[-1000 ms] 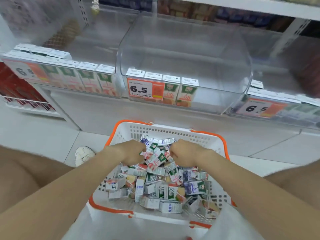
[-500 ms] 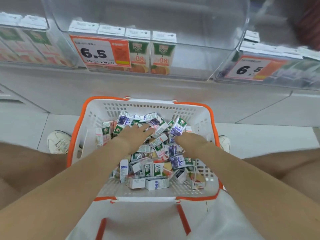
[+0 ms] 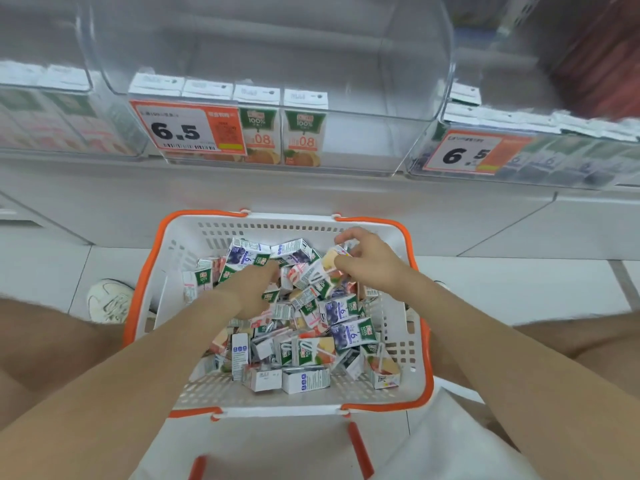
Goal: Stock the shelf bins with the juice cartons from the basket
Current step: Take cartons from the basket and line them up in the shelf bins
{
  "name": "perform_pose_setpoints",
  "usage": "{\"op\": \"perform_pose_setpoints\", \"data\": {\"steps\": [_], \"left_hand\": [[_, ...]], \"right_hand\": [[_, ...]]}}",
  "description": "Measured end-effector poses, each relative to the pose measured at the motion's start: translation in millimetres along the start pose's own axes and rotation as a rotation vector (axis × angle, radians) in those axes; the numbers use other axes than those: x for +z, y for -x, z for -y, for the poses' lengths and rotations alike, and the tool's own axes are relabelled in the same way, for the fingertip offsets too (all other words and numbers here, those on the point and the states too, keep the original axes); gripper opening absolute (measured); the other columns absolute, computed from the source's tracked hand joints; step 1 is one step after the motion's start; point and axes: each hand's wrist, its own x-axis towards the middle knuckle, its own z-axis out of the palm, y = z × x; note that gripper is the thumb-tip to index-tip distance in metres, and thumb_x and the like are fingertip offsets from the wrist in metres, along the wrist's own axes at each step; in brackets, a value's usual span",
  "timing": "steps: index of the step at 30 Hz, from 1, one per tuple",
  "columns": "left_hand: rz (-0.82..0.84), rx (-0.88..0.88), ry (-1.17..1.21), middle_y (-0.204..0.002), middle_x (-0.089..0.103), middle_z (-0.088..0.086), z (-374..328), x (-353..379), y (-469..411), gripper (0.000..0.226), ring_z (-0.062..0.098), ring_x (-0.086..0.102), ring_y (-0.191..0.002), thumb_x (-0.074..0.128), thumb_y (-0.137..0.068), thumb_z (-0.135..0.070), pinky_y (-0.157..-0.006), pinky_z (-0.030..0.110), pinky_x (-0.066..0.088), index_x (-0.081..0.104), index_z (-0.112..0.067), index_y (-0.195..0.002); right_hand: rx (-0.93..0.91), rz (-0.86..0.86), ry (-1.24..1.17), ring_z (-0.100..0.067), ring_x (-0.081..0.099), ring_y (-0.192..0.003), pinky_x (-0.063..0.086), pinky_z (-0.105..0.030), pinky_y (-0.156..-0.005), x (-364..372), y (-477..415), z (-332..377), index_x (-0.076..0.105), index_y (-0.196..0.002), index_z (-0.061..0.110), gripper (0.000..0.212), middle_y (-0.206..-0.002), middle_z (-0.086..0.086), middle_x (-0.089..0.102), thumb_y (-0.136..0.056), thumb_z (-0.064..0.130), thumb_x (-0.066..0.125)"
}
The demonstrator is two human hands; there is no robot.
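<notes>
Being pinched by the right hand (image 3: 369, 263) at the basket's (image 3: 277, 227) one o'clock, a pale carton (image 3: 328, 262) is presumably picked for binning; the left hand's (image 3: 251, 289) grip is hidden.

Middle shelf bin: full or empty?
Mostly empty. The middle bin holds one front row of four upright cartons, two behind the 6.5 price tag; the space right of them and behind is bare.
</notes>
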Motion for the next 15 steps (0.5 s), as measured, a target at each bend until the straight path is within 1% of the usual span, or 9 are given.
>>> {"op": "perform_pose_setpoints", "data": {"steps": [1, 3, 5, 7, 9, 11, 12, 14, 15], "left_hand": [[-0.003, -0.008, 0.080, -0.108, 0.059, 0.003, -0.7, -6.4, 5.1, 0.050, 0.026, 0.063, -0.096, 0.075, -0.095, -0.015, -0.073, 0.037, 0.049, 0.043, -0.022, -0.134], [-0.034, -0.013, 0.267, -0.127, 0.060, 0.007, -5.6, -24.1, 17.8, 0.049, 0.026, 0.064, -0.108, 0.080, -0.092, -0.023, -0.083, 0.037, 0.053, 0.050, -0.027, -0.131], [-0.093, 0.007, 0.459, -0.129, 0.059, 0.004, -13.5, -46.3, 35.1, 0.044, 0.023, 0.064, -0.105, 0.083, -0.090, -0.026, -0.081, 0.035, 0.053, 0.059, -0.031, -0.127], [-0.152, 0.034, 0.636, -0.127, 0.059, 0.000, -24.0, -68.5, 57.3, 0.038, 0.018, 0.065, -0.107, 0.082, -0.091, -0.030, -0.085, 0.036, 0.054, 0.063, -0.041, -0.123], [-0.203, 0.078, 0.759, -0.127, 0.057, -0.008, -35.0, -87.3, 81.0, 0.036, 0.012, 0.063, -0.110, 0.079, -0.095, -0.030, -0.082, 0.031, 0.053, 0.064, -0.048, -0.122], [-0.241, 0.124, 0.826, -0.128, 0.058, -0.011, -44.0, -102.2, 102.3, 0.036, 0.009, 0.062, -0.112, 0.077, -0.096, -0.025, -0.079, 0.026, 0.053, 0.067, -0.049, -0.122], [-0.254, 0.141, 0.842, -0.130, 0.059, -0.010, -47.5, -108.3, 110.8, 0.037, 0.008, 0.061, -0.117, 0.077, -0.096, -0.022, -0.086, 0.029, 0.055, 0.070, -0.049, -0.120], [-0.268, 0.156, 0.841, -0.130, 0.063, -0.007, -52.4, -118.5, 124.4, 0.038, 0.010, 0.062, -0.121, 0.079, -0.094, -0.019, -0.098, 0.039, 0.056, 0.073, -0.047, -0.117], [-0.276, 0.168, 0.840, -0.127, 0.067, -0.005, -54.5, -123.7, 130.0, 0.038, 0.013, 0.065, -0.117, 0.080, -0.093, -0.017, -0.098, 0.039, 0.056, 0.073, -0.045, -0.117]], "right_hand": [[0.016, 0.003, -0.139, -0.036, 0.077, -0.085, 0.064, -0.051, -0.083, 0.5, 5.4, 9.1, 0.059, -0.127, 0.026, 0.035, -0.100, -0.017, 0.074, -0.094, 0.016, 0.064], [0.036, -0.001, -0.365, -0.032, 0.075, -0.091, 0.062, -0.053, -0.091, -1.0, 17.4, 26.7, 0.063, -0.126, 0.021, 0.032, -0.112, -0.017, 0.070, -0.096, 0.009, 0.057], [0.057, -0.012, -0.554, -0.031, 0.067, -0.097, 0.063, -0.053, -0.091, -3.6, 29.5, 42.2, 0.063, -0.122, 0.008, 0.032, -0.123, -0.019, 0.064, -0.091, 0.001, 0.057], [0.084, -0.002, -0.715, -0.035, 0.060, -0.101, 0.065, -0.051, -0.086, -5.6, 41.6, 51.8, 0.059, -0.111, 0.002, 0.035, -0.118, -0.023, 0.057, -0.076, -0.002, 0.061], [0.077, 0.011, -0.803, -0.036, 0.054, -0.100, 0.065, -0.050, -0.084, -7.6, 54.6, 60.0, 0.056, -0.101, 0.006, 0.036, -0.109, -0.021, 0.052, -0.066, -0.003, 0.060], [0.029, 0.051, -0.787, -0.032, 0.056, -0.093, 0.065, -0.049, -0.084, -8.0, 68.5, 69.3, 0.057, -0.101, 0.007, 0.032, -0.103, -0.018, 0.053, -0.072, -0.006, 0.061], [0.005, 0.074, -0.746, -0.027, 0.060, -0.086, 0.065, -0.047, -0.084, -8.0, 76.2, 75.3, 0.058, -0.107, 0.007, 0.033, -0.101, -0.017, 0.055, -0.078, -0.009, 0.062], [-0.084, 0.075, -0.569, -0.020, 0.065, -0.074, 0.063, -0.037, -0.078, -7.2, 89.7, 86.5, 0.059, -0.117, 0.010, 0.042, -0.104, -0.012, 0.062, -0.082, -0.009, 0.072], [-0.159, 0.030, -0.422, -0.018, 0.068, -0.078, 0.062, -0.033, -0.075, -7.5, 94.5, 91.0, 0.061, -0.117, 0.015, 0.048, -0.111, -0.007, 0.065, -0.078, -0.005, 0.081]]}}
